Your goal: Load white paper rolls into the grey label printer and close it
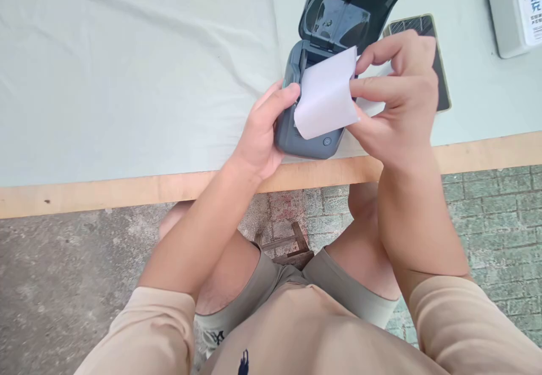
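A dark grey portable label printer [308, 148] sits near the table's front edge with its lid [339, 16] raised. White paper [328, 94] curls out over the printer's body and covers most of the compartment. My left hand [266, 123] is closed around the printer's left side, its thumb on the rim beside the paper. At the paper's right edge, my right hand [398, 92] pinches it between the thumb and bent fingers. More white paper shows behind those fingers. Whether a roll lies inside the printer is hidden.
A dark flat phone-like object [442, 75] with a pale rim lies partly beneath my right hand. A white box [508, 16] with blue lettering stands at the far right. Pale cloth [139, 81] covers the table, which has a wooden front edge [105, 194].
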Tool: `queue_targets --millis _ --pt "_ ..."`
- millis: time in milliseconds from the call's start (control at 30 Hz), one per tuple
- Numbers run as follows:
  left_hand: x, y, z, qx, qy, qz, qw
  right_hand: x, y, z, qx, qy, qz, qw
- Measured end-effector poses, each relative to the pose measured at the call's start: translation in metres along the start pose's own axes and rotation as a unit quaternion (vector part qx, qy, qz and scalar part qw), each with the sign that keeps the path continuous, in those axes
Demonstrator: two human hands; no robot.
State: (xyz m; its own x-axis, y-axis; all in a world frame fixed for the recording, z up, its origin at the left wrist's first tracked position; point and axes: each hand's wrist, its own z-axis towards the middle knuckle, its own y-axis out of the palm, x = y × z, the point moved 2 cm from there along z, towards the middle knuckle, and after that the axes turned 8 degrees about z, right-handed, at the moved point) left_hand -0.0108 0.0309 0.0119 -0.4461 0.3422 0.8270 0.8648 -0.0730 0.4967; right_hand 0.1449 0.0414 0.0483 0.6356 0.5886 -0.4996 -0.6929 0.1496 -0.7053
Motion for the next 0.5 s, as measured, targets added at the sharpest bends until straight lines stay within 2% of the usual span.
queue_targets --millis 167,300,400,500 --pt "-0.0014 0.0023 -0.0017 -0.005 0.007 -0.007 1.0 -0.0025 0.0005 0.0015 0.01 0.026 0.001 1.0" --pt "-0.0035 0.0026 -0.0018 -0.016 0.012 -0.024 1.0 -0.0068 -0.0052 0.0021 0.053 0.07 0.01 0.996" --pt "-0.0053 0.0012 0.0005 0.0 0.016 -0.039 0.999 -0.0062 -0.008 0.0015 0.089 0.12 0.083 0.985" --pt "-0.0058 0.0002 0.003 0.006 0.01 -0.035 0.999 -0.0021 -0.0047 0.0 0.137 0.161 0.179 0.961"
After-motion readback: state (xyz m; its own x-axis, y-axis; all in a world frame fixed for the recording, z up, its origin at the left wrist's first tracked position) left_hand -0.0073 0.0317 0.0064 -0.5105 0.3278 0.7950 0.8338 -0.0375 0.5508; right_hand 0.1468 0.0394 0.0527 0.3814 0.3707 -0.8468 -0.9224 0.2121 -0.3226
